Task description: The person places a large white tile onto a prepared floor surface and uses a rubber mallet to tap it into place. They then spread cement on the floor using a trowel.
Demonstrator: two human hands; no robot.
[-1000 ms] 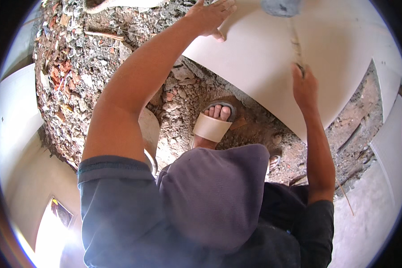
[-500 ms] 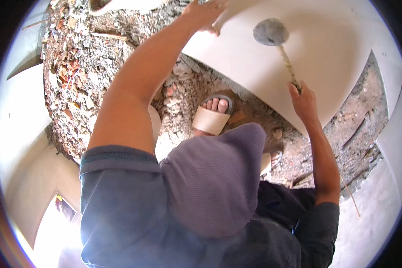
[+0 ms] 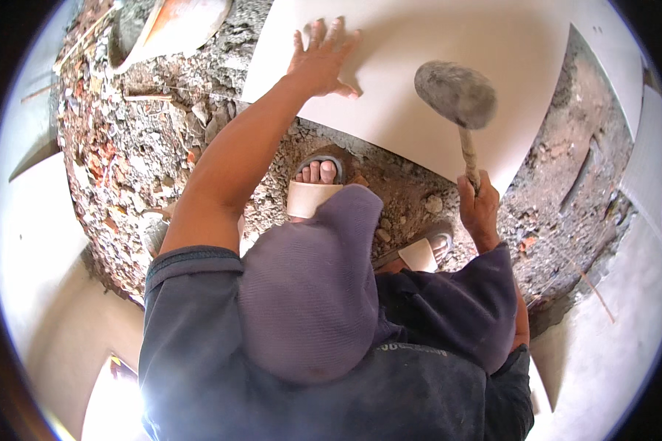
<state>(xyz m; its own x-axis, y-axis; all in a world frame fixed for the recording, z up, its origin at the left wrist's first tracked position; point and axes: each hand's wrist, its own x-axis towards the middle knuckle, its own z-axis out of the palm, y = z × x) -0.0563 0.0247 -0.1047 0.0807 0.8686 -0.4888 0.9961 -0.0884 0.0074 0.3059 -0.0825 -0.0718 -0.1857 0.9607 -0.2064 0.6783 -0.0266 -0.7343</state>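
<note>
A large, pale floor tile [image 3: 412, 44] lies at the far side of my feet, with its near edge running along the rubble bed. My left hand [image 3: 322, 62] rests on the tile's left part, fingers spread and empty. In my right hand [image 3: 481, 206], closed around the handle, is a mallet [image 3: 456, 94] with a rounded grey head. The mallet head appears raised over the tile's near right part, its edges slightly blurred. My right forearm is partly hidden by dark cloth.
Broken rubble [image 3: 118, 162] and reddish soil surround the tile on the left and near sides. A curved, pale container [image 3: 173, 33] sits at the far left. My sandalled foot [image 3: 316, 184] stands close to the tile's near edge. More pale tiles [image 3: 614, 59] lie along the right.
The mallet has come back toward my body and its head looks larger, lifted higher. My left hand now shows in full with fingers spread on the tile. The whole view has shifted.
</note>
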